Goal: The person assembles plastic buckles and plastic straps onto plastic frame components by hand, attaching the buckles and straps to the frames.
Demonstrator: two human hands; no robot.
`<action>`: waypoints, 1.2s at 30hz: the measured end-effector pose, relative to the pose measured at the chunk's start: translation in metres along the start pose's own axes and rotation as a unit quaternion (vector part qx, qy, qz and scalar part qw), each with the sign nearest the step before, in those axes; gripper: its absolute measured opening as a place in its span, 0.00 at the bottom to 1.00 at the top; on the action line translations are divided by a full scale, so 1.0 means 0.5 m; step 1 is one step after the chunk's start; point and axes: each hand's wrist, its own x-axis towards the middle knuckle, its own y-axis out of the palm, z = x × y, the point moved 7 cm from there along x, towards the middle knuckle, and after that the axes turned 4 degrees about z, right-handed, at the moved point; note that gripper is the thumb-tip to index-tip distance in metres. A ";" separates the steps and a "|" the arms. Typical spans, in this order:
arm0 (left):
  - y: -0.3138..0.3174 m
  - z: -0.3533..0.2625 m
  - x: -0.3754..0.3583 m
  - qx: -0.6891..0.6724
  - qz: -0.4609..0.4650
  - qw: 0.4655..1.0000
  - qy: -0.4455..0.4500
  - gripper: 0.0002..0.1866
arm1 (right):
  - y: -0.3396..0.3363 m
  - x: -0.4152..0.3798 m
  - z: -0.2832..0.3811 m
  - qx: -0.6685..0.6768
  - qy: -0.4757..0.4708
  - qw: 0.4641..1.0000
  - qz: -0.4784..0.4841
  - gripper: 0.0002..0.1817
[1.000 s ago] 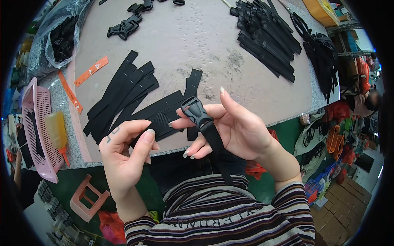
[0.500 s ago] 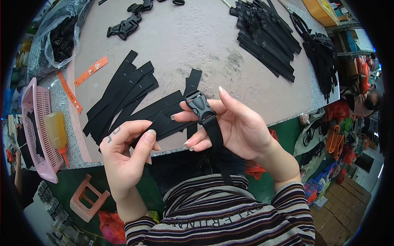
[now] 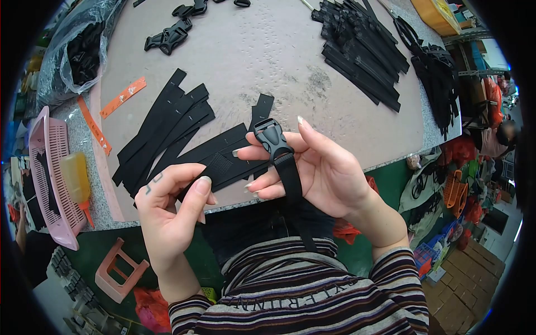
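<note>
My left hand (image 3: 176, 209) is closed in a pinch on a black webbing strap (image 3: 219, 165), whose stitched end sticks out past the thumb. My right hand (image 3: 321, 170) is turned palm up and holds a black side-release buckle (image 3: 272, 139) across its fingers, with the thumb raised away from it. A narrow strap (image 3: 290, 178) runs from the buckle's lower end over the palm and hangs down to my lap. The buckle's upper slot has nothing threaded through it. Beneath my hands lie flat black webbing strips (image 3: 237, 139).
More webbing strips (image 3: 176, 106) lie on the table at left, beside orange paper strips (image 3: 123, 97). Loose buckles (image 3: 169, 38) lie farther back, near a plastic bag (image 3: 84, 50) of buckles. A pink basket (image 3: 61, 173) and glue bottle (image 3: 76, 178) stand left; strap piles (image 3: 363, 50) lie right.
The buckle has tipped slightly upright and shifted a little in my right hand, with its fingers moving slightly. My left hand and its strap have stayed in place.
</note>
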 end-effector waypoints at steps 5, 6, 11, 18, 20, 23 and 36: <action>0.000 0.001 0.001 0.000 0.002 1.000 0.001 0.07 | 0.001 0.000 0.002 0.009 -0.001 1.000 -0.003 0.35; 0.001 0.001 0.001 0.001 0.003 1.000 0.000 0.07 | 0.001 -0.001 0.002 0.004 -0.001 1.000 -0.002 0.35; 0.002 0.001 0.002 0.000 0.003 1.000 0.001 0.07 | 0.004 -0.002 0.003 0.000 0.000 1.000 0.005 0.36; 0.002 0.003 0.002 0.001 0.005 1.000 0.001 0.07 | 0.008 -0.003 -0.001 0.009 0.001 1.000 -0.004 0.37; 0.002 0.005 0.002 0.000 0.005 1.000 0.000 0.07 | 0.007 -0.003 -0.002 0.009 0.001 1.000 -0.005 0.37; 0.002 0.008 0.000 0.001 0.006 1.000 -0.004 0.07 | 0.008 -0.003 -0.001 0.008 -0.002 1.000 -0.006 0.37; 0.005 0.009 0.000 0.007 0.013 1.000 -0.006 0.07 | 0.013 -0.002 -0.001 0.006 -0.009 1.000 -0.014 0.39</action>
